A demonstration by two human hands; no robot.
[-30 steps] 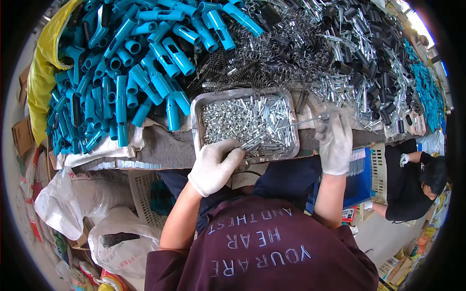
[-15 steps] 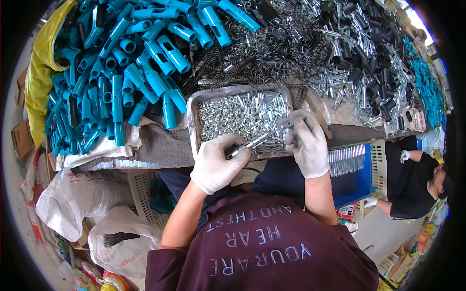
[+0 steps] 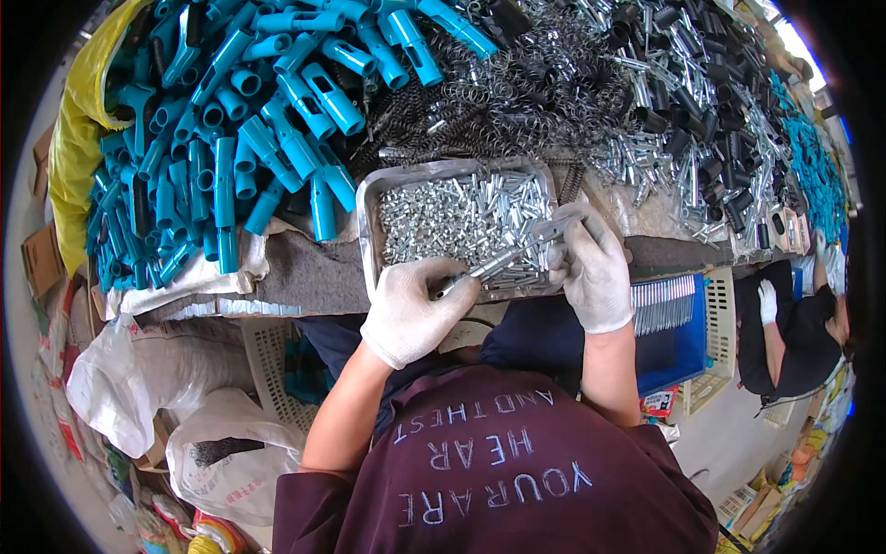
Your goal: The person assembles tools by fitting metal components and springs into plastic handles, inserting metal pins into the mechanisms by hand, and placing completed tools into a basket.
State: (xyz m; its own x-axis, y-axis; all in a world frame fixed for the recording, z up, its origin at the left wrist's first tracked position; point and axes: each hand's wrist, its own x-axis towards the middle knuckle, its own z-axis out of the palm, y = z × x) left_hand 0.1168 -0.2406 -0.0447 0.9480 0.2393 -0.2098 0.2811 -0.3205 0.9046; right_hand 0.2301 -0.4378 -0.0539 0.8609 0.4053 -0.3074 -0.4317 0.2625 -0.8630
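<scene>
My left hand (image 3: 415, 312), in a white knit glove, is closed around one end of a slim silvery metal rod (image 3: 498, 264). The rod slants up to the right over the metal tray (image 3: 368, 231), which is filled with small shiny pins and bushings (image 3: 434, 222). At the tray's right edge my right hand (image 3: 593, 272), gloved likewise, pinches a small grey metal piece (image 3: 551, 227) between thumb and fingers. That piece lies at the rod's far end; whether the two are joined I cannot tell.
Teal tubular housings (image 3: 286, 138) are heaped at the left, dark coil springs (image 3: 517, 88) behind the tray, black and silver parts (image 3: 683, 120) at the right. A blue bin (image 3: 678, 346) of metal rods stands below the table edge. Another person (image 3: 794, 332) works at the right.
My right hand has shifted slightly and its fingers have re-angled on the grey piece. My left hand has barely moved. The person at the right has moved their arms.
</scene>
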